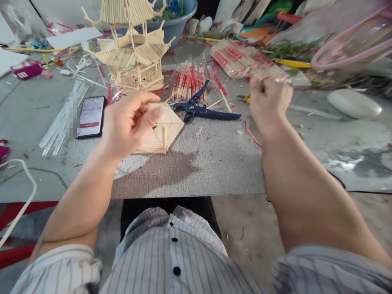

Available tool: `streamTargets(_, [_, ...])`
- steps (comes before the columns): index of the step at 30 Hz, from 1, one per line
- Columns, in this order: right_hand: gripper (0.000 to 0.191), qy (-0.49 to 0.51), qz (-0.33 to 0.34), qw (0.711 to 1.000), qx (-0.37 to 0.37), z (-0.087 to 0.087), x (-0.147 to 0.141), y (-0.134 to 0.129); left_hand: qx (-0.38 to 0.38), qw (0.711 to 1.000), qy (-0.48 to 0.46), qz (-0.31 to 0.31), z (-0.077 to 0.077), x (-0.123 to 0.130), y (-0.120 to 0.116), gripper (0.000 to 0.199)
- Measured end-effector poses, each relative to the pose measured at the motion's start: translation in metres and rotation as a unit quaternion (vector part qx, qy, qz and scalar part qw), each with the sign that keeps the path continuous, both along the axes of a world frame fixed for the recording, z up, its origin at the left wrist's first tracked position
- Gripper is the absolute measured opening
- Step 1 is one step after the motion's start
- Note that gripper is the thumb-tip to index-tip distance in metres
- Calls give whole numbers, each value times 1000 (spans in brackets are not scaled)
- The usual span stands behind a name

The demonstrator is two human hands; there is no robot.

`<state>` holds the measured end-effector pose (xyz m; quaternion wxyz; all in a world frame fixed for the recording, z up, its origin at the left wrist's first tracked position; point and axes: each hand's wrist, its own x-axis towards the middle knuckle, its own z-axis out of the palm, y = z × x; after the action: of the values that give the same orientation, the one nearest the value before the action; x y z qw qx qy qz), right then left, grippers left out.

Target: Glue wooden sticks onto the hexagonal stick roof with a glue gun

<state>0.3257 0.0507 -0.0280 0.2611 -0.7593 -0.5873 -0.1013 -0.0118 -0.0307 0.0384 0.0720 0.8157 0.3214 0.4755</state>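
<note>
My left hand (130,122) is held over a flat hexagonal panel (173,122) of thin wooden sticks, its fingers loosely curled and a gap between thumb and index finger. Nothing shows in that hand, which covers the panel's left part. A short stick (164,136) stands upright on the panel. Farther right, my right hand (271,98) is closed in a fist; what it holds, if anything, is hidden. A small yellow piece with a dark tip (244,98) shows just left of the fist. Blue-handled cutters (199,110) lie between the hands, touching or close to the panel.
A tiered stick pagoda (134,53) stands at the back. Red-and-white wrapped sticks (190,79) and larger stick packs (232,59) lie behind the cutters. A phone (91,116) and clear strips (63,118) lie left. A white mouse-shaped object (353,103) sits right.
</note>
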Motion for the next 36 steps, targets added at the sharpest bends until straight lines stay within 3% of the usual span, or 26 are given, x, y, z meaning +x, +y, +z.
streamTargets(2, [40,5,-11,1000,-9,8,-19,-8,52,994,-93,18,3,-1,0,25])
streamTargets(6, [24,22,166,986,-6,13,-56,-24,141,960,-238,46,11,-10,9,25])
streamTargets(9, [19,12,292,956,-21,6,-76,-31,126,943,-299,68,13,-24,18,17])
streamTargets(11, [20,-3,350,936,-32,0,-85,-33,70,946,-296,114,11,-35,21,15])
streamTargets(14, [25,-19,417,908,-33,-9,-92,-33,-29,947,-234,217,1,-50,18,20])
streamTargets(17, [28,-29,459,887,-35,-15,-95,-31,-175,938,-22,299,-10,-63,9,22])
streamTargets(19, [30,-34,468,882,-35,-17,-97,-29,-253,907,124,315,-16,-69,2,27])
streamTargets(22, [33,-37,469,882,-38,-18,-99,-29,-303,879,238,283,-24,-71,-3,29])
streamTargets(25, [32,-41,471,880,-42,-16,-100,-33,-276,892,287,212,-29,-70,-3,27])
streamTargets(32, [27,-25,481,875,-45,-11,-100,-36,-281,897,314,132,-30,-76,2,39])
streamTargets(36, [24,-18,488,872,-42,-11,-99,-35,-317,883,321,126,-28,-85,4,47])
